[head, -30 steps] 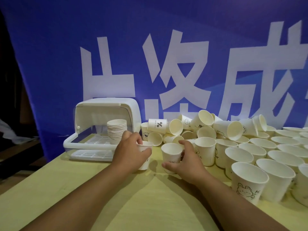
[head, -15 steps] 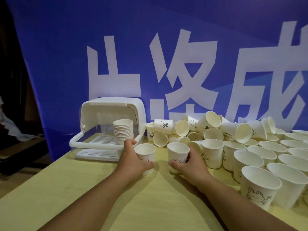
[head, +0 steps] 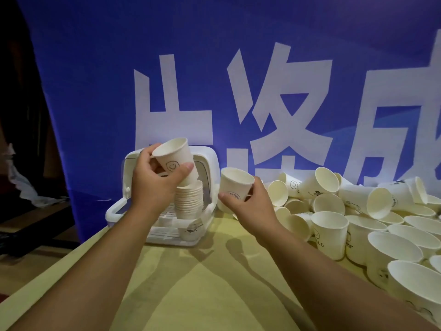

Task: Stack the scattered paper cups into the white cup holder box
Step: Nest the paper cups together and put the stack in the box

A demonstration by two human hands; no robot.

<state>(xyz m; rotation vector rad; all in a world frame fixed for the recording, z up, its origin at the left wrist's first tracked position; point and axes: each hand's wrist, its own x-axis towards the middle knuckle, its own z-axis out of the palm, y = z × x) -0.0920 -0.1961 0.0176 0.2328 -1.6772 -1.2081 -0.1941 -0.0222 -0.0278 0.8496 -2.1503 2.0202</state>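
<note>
raised now, left hand (head: 152,187) tips its cup (head: 177,157) over the stack (head: 189,201).

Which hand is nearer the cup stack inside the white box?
Left. The left hand holds a cup directly above the stack; the right hand holds another cup to the stack's right, beside the box.

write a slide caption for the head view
Left hand holds a tilted smiley cup at the top of the stack in the white holder box; right hand holds a second cup.
</note>
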